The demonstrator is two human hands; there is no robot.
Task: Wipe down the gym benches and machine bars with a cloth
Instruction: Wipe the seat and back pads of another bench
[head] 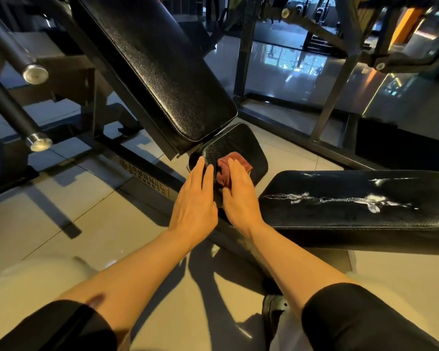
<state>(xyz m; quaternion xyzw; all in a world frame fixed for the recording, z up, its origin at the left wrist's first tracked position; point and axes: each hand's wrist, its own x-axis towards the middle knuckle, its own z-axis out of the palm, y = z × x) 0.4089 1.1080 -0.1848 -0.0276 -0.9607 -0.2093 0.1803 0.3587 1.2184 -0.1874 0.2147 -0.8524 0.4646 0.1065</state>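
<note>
Head view, dim gym, pale tiled floor point(69, 224) with hard shadows and a glossy reflective patch toward 1 o'clock. Small black seat pad point(238, 145) just above centre; dark red cloth point(228, 171) lies bunched on its near edge. Right hand point(240, 196) lies flat on the cloth, fingers straight and together, pressing down, not curled round it. Left hand point(194, 196) just beside at 9 o'clock of the right, fingers straight, tips touching the seat's left edge; holds nothing. Both sleeves dark, pushed to the elbows. Long back pad point(160, 69) tilts up from the seat toward 11 o'clock, pebbled black vinyl, lower end just above the seat. Second bench point(352, 211) at 3 o'clock, flat, black, with white streaks of scuff or residue along its top; cannot tell which. Two black bars point(10, 107) with bright metal end caps at 9 to 10 o'clock. Machine frame point(335, 92) of dark steel posts at 1 to 2 o'clock. Frame base at 8 o'clock of the seat carries a label, lettering too small to read with confidence.
</note>
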